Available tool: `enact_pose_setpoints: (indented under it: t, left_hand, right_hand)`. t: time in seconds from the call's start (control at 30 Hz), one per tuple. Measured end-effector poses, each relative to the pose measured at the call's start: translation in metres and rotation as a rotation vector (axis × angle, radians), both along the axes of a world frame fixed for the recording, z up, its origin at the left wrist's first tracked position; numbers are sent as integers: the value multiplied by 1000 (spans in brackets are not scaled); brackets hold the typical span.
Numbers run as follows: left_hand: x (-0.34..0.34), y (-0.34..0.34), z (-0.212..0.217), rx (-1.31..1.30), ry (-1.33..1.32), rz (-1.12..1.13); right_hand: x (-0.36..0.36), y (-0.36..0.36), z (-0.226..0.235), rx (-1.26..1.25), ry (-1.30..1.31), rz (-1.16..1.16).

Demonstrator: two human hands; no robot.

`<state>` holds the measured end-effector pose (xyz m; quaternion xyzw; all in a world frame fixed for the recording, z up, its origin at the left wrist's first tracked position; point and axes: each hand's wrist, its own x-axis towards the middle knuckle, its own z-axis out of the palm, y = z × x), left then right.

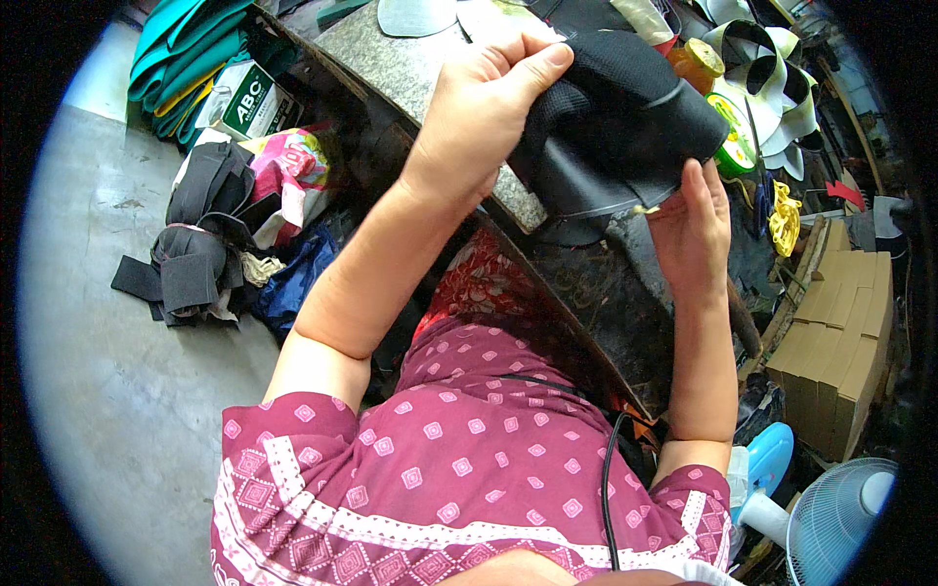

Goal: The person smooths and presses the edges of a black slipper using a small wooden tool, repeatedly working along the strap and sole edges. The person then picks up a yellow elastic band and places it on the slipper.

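Note:
A curved black leather-like piece (625, 127) with a mesh-textured part is held up over the work table; its exact kind cannot be made out. My left hand (479, 122) is closed on its upper left edge, thumb against bent fingers. At the lower right edge, my right hand (692, 230) grips the piece between thumb and fingers, some of them hidden behind it. A small pale bit (645, 209) sticks out at the lower rim beside my right thumb. Beneath the piece lies a grey stone slab (381, 54).
Beyond my right hand are dark-handled scissors (762, 203), yellow bands (785, 220), a green-rimmed round container (733, 137) and an amber jar (696, 63). Cardboard (831, 322) and a fan (840, 523) stand right. Teal sheets (186, 49) and black scraps (195, 264) lie left.

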<state>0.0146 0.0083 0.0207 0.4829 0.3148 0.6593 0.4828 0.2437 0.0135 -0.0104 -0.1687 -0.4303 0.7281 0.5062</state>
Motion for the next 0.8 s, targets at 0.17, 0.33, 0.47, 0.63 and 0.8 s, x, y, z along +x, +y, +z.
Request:
enact_pose_setpoints:
  t: [0.17,0.33,0.47,0.63,0.8]
  left_hand:
    - [28,-12,-2,69,108,246]
    - [18,-8,-15,-141,-399,-176]
    - [5,5,-18,-364,-516,-232]
    - [7,15,-1,-71,-242,-200]
    - [11,20,32,421,375,182]
  right_hand:
    - [1,-5,2,238,-468,-152]
    - [-2,-3,0,-38,-47,-172]
    - [-1,-4,1,-19,149,-10]
    - [6,-2,2,-27,135,67]
    - [4,5,-3,49,-6,140]
